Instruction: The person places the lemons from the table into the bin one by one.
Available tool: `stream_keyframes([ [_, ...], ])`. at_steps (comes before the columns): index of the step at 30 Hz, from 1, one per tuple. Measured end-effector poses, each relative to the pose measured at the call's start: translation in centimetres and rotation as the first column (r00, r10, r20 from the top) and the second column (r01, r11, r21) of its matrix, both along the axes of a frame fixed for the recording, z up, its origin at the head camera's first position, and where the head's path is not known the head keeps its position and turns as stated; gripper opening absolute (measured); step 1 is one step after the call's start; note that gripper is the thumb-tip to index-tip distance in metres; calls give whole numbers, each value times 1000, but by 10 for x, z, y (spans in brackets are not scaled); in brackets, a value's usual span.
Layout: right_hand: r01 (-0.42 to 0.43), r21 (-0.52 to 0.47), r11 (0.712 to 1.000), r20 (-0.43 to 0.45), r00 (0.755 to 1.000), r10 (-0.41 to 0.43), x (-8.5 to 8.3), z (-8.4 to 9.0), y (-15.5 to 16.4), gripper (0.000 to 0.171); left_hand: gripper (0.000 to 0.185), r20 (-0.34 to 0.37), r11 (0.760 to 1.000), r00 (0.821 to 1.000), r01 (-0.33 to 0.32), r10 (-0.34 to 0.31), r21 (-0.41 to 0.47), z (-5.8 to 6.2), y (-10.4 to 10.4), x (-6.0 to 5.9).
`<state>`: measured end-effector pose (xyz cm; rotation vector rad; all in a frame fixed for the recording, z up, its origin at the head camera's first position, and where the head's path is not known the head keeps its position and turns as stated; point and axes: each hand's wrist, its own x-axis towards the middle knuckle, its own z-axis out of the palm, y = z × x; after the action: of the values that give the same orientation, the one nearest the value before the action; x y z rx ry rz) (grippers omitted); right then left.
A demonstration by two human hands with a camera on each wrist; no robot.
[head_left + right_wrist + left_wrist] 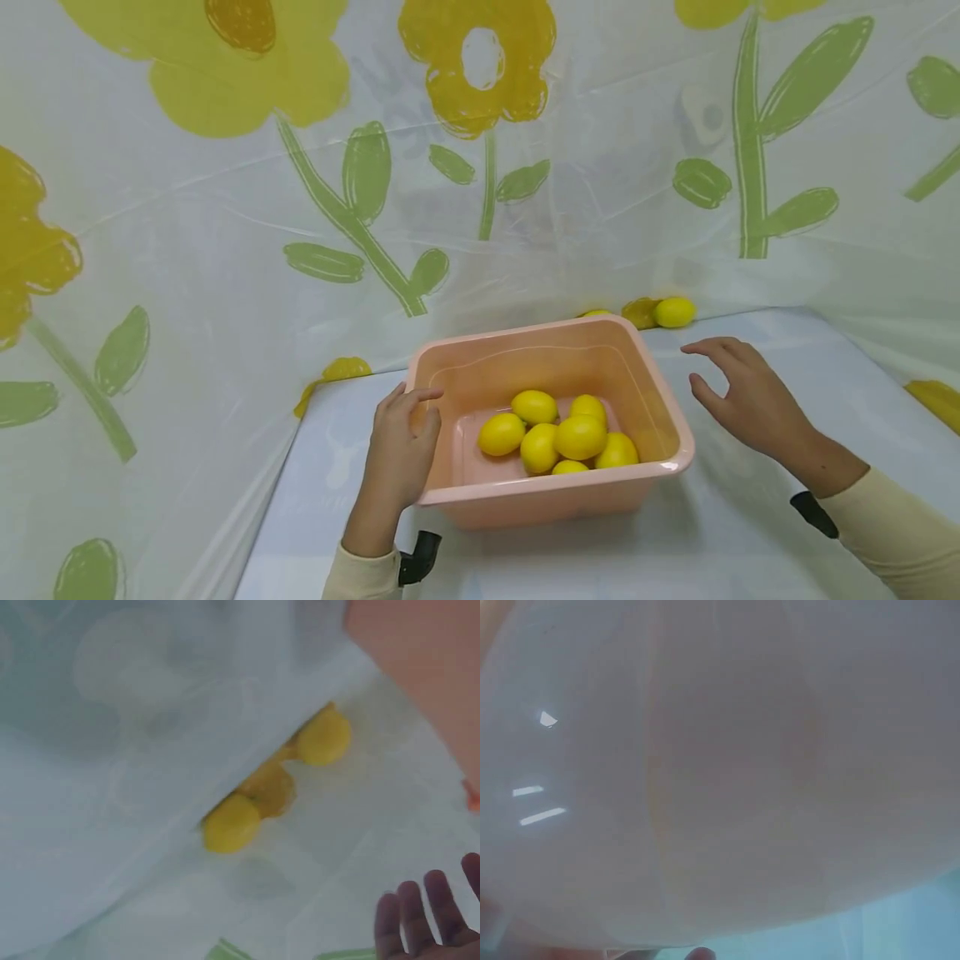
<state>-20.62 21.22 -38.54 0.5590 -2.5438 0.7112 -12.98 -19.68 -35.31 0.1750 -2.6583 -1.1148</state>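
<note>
So the left hand (pixel 397 450) grips the pink tub's (pixel 660 400) rim, lemons (pixel 558 433) inside. Right hand (pixel 742 400) hovers with relaxed fingers, grasping nothing; I'd guess the stray lemon (pixel 674 312) on the bench by the backdrop needs reaching next.

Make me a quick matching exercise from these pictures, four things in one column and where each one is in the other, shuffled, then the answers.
Things:
1. left hand
2. right hand
3. pile of lemons
4. lone lemon

Places:
A. on the table by the back curtain, outside the bin
B. on the left rim of the pink bin
C. inside the pink bin
D. open in the air, right of the bin

Pairs: 1-B, 2-D, 3-C, 4-A
</note>
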Motion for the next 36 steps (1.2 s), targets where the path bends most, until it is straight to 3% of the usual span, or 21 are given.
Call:
stream_keyframes([
  [7,22,151,988,184,982,-50,-39,-17,2,46,31,-6,1000,1000,-11,11,26,-1,-2,-2],
  [14,3,207,978,338,938,-75,-76,-28,4,54,30,8,999,1000,-18,18,28,-1,-3,-2],
  [23,21,182,983,387,917,-92,-115,-37,12,58,30,17,998,999,-34,34,54,-3,-3,1],
  [30,20,185,983,412,906,-96,-136,-40,20,61,29,1,998,999,-39,39,46,-4,-2,1],
  [36,-4,213,977,462,882,-97,-151,-42,23,67,27,-22,999,999,-32,33,43,-2,0,0],
])
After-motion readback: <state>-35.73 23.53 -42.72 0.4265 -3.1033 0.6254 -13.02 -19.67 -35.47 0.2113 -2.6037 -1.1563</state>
